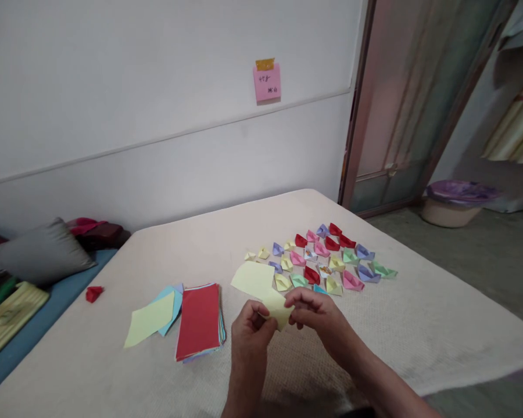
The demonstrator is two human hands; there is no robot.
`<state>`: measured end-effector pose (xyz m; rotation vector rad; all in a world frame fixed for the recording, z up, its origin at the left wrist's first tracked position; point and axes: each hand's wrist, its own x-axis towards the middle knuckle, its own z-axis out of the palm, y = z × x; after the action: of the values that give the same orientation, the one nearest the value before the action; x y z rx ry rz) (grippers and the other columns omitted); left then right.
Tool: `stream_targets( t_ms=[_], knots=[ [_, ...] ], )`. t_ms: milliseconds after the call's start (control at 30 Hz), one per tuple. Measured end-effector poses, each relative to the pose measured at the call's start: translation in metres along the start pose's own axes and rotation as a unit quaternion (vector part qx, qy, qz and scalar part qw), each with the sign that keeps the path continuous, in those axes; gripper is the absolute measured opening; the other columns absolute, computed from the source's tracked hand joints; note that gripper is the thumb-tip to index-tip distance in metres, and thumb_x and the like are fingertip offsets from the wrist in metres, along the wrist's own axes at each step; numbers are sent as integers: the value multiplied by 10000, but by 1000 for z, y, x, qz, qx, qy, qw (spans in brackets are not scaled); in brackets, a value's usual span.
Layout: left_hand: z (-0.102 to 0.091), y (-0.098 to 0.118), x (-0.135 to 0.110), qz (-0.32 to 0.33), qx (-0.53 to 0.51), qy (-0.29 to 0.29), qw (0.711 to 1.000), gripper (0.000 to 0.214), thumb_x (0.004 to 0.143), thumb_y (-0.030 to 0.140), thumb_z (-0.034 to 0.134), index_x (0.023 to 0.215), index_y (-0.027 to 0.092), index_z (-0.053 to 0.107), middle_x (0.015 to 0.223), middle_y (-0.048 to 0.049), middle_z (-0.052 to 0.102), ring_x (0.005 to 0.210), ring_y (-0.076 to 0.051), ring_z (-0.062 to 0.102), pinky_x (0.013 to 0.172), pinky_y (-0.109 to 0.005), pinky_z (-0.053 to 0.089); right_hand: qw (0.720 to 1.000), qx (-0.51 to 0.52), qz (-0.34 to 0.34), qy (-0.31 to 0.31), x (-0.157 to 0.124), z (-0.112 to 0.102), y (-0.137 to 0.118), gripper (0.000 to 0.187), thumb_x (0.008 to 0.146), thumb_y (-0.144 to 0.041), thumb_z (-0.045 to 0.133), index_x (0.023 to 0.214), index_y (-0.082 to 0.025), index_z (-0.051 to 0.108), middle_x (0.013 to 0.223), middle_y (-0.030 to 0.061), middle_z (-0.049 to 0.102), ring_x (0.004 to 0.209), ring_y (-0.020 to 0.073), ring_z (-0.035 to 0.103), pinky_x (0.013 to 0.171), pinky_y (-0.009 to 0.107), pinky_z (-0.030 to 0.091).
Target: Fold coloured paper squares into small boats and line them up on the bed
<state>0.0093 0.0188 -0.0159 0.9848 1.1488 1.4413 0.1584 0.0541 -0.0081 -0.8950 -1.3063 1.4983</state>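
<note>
on the cloth-covered bed (192,247), from the left, a small folded red paper (94,294) lies apart, then a pale yellow sheet (152,319) overlaps a blue sheet (177,305) beside a red-topped paper stack (199,322), probably kept there for easy reach. the left hand (250,339) has its grip pinched, thumb against curled fingers, on a small yellow paper piece (279,311), and the right hand (312,309) grips its right edge, seemingly to steady it above the bed. beyond and rightward, folded paper boats (353,281) sit in loose rows, perhaps to keep them uncrushed.
</note>
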Motion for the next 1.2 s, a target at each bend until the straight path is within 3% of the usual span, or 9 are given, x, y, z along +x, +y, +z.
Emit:
stream_targets(
  t_ms=[100,367,500,600,800,1033,1200],
  knots=[
    [3,5,-4,2,0,-9,1000,178,712,96,615,754,195,473,614,53,597,568,-87,497,555,-202,355,999,6,32,-3,0,1,2,130,680,-158,606,803,-187,573,583,-42,574,544,119,522,489,218,373],
    [7,9,-4,-15,-21,-24,999,313,722,131,653,972,194,477,776,-10,682,654,-124,561,615,-239,409,998,-41,37,3,4,5,10,120,698,-236,612,611,-162,576,471,-54,503,422,87,449,425,208,332],
    [1,1,1,-71,-28,-30,997,178,698,169,679,843,144,580,722,-21,665,649,-131,556,618,-246,408,998,-48,38,11,3,7,7,130,691,-239,620,597,-160,577,456,-56,506,411,84,445,414,200,328],
    [1,-2,0,-72,-13,-23,997,70,725,183,651,727,123,617,651,-13,624,619,-121,528,601,-242,390,998,-57,40,2,1,11,5,141,694,-241,619,586,-156,588,453,-48,522,404,82,446,407,197,324],
    [3,-3,-6,-54,-35,-2,998,90,738,205,644,693,128,632,611,-2,585,597,-131,510,576,-254,387,998,-55,26,-10,0,15,10,173,717,-261,603,578,-158,595,498,-35,544,427,88,469,421,202,347],
    [0,-4,-5,-46,-48,11,998,191,801,266,593,680,129,646,604,7,544,593,-108,442,562,-232,356,997,-36,51,47,2,11,11,229,664,-268,651,515,-181,499,405,-69,480,372,76,414,393,198,296],
    [-3,-6,-1,-57,-71,28,996,230,800,300,595,646,130,605,585,17,512,574,-100,423,549,-226,343,997,-33,64,7,3,7,11,196,713,-308,605,592,-156,584,510,-19,593,418,98,512,424,212,351]
  ],
)
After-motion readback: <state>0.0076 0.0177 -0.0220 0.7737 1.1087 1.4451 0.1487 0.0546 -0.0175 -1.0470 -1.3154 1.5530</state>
